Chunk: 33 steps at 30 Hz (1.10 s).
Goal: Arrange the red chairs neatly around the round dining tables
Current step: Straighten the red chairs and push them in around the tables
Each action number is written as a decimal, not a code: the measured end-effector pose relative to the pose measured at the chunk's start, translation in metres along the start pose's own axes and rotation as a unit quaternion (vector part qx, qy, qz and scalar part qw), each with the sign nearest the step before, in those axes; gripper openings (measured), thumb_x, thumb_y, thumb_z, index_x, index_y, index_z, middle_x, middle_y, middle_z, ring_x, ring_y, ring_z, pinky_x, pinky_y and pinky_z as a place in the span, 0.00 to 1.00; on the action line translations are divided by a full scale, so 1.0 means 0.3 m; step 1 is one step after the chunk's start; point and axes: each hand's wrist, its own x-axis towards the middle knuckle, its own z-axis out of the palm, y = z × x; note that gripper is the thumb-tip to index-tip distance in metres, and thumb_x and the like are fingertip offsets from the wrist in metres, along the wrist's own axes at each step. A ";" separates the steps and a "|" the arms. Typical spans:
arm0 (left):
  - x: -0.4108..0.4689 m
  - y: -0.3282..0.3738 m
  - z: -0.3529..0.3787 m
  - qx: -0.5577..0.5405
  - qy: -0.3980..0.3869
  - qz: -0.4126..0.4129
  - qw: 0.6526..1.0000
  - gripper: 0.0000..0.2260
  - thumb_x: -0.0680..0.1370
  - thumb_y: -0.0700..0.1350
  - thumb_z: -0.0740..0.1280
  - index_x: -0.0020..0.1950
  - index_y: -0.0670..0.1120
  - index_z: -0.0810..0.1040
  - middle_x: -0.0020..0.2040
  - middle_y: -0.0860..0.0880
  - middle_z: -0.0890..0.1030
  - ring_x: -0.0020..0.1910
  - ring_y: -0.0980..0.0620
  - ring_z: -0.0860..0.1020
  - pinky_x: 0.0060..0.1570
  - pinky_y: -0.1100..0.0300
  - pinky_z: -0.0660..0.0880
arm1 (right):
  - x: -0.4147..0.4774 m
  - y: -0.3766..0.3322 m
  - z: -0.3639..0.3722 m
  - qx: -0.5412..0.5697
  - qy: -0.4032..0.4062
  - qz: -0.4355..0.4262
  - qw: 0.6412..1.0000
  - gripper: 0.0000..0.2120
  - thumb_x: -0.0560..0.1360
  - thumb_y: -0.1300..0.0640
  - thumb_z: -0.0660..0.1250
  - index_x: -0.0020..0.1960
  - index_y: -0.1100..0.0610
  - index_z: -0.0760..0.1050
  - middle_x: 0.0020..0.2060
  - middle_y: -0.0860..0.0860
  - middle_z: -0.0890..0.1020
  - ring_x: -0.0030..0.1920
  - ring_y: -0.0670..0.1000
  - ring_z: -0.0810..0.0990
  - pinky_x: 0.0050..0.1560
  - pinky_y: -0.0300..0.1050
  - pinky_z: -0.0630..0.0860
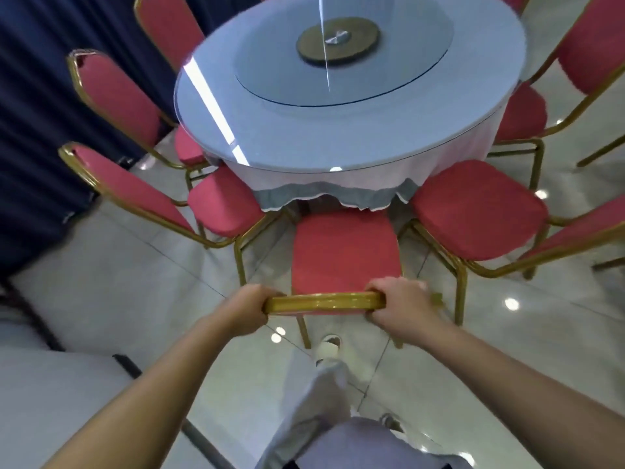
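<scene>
A red chair (345, 248) with a gold frame stands right in front of me, its seat facing the round table (304, 130). My left hand (248, 311) grips the left end of its gold backrest top and my right hand (402, 308) grips the right end. The front of the seat reaches the hanging edge of the white tablecloth. The table carries a glass top with a glass turntable (341, 52) in its middle. Red chairs stand around it: one at the near left (223, 204), one at the near right (477, 211), and others further round both sides.
Dark blue curtains (37, 106) hang along the left. The floor (128, 286) is glossy light tile with lamp reflections. My leg and white shoe (328, 348) are just behind the held chair. A white surface with a dark edge (50, 394) lies at the lower left.
</scene>
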 end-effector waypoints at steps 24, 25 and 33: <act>0.404 -0.162 -0.244 -0.041 0.062 -0.031 0.997 0.18 0.74 0.35 0.64 0.47 0.61 0.78 0.42 0.58 0.77 0.41 0.56 0.78 0.43 0.51 0.81 | 0.416 0.003 -0.066 -0.061 0.025 -0.010 0.998 0.15 0.76 0.44 0.69 0.61 0.43 0.74 0.58 0.44 0.78 0.60 0.51 0.73 0.60 0.50 0.64; 0.420 -0.160 -0.259 -0.032 0.038 -0.029 0.998 0.17 0.74 0.36 0.65 0.50 0.59 0.79 0.42 0.58 0.78 0.40 0.56 0.79 0.43 0.53 0.82 | 0.423 0.002 -0.081 -0.054 0.011 -0.006 0.998 0.15 0.76 0.44 0.69 0.61 0.43 0.74 0.57 0.43 0.78 0.59 0.51 0.74 0.60 0.50 0.65; 0.504 0.070 -0.475 0.075 -0.239 0.136 0.958 0.45 0.68 0.49 0.79 0.77 0.66 0.57 0.70 0.60 0.66 0.65 0.53 0.69 0.63 0.56 0.70 | 0.295 0.104 -0.262 -0.004 -0.056 0.083 0.995 0.34 0.72 0.37 0.70 0.74 0.44 0.65 0.70 0.43 0.71 0.70 0.47 0.68 0.72 0.51 0.65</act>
